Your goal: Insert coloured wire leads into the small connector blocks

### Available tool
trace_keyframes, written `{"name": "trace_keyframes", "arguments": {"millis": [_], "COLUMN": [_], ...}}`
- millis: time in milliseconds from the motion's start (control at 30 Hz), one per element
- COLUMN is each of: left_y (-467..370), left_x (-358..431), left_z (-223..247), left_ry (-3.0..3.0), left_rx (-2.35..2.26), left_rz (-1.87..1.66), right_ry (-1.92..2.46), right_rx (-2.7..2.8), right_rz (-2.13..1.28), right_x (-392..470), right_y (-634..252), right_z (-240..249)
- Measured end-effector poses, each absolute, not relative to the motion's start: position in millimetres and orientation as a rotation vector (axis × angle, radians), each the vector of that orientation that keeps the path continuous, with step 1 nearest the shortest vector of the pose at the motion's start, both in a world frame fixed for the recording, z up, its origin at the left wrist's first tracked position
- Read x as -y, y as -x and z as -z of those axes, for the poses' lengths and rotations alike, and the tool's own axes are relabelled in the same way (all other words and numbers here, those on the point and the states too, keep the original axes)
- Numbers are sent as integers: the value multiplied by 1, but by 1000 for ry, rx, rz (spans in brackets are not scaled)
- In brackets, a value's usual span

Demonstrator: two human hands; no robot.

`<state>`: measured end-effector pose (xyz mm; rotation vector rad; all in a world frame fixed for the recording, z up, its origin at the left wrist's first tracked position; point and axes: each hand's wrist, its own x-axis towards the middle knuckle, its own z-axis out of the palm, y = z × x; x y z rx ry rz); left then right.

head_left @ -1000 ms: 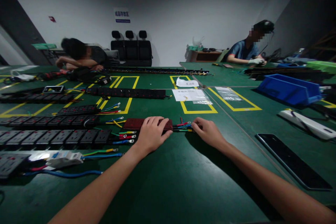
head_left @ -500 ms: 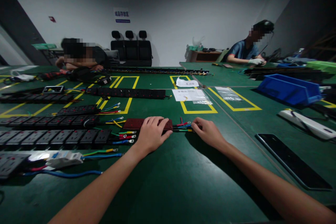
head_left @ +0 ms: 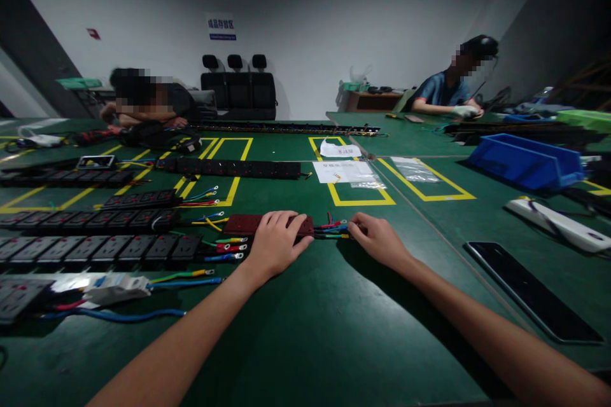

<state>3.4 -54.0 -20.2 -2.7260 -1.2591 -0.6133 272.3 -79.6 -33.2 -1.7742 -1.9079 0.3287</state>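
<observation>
A dark red socket strip (head_left: pixel 241 224) lies on the green table (head_left: pixel 305 331), with wires (head_left: pixel 329 235) running from its right end. My left hand (head_left: pixel 277 241) rests over the strip's right half, its fingers curved across the top and the thumb at the near edge. At the wire ends, my right hand (head_left: pixel 377 236) has thumb and index finger pinched together around the tip of a wire with a yellow sleeve or a blue one; which one is unclear. Left of the strip, black socket strips (head_left: pixel 90 221) lie in rows with ring-ended wires (head_left: pixel 233 248).
A phone (head_left: pixel 529 289) lies at the right, with a white power strip (head_left: pixel 558 222) and a blue bin (head_left: pixel 527 160) behind it. Papers (head_left: pixel 338 173) and a long black strip (head_left: pixel 233 168) lie farther back. Two people sit across the table.
</observation>
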Motion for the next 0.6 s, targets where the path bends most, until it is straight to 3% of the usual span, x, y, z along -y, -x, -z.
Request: {"name": "trace_keyframes", "arguments": {"millis": [600], "left_y": [-3], "left_x": [53], "left_z": [21], "left_ry": [2724], "left_rx": [1254], "left_rz": [616], "right_ry": [1778], "right_rx": [1911], "right_rz": [-329], "right_x": [79], "right_y": [-273], "right_z": [34]}}
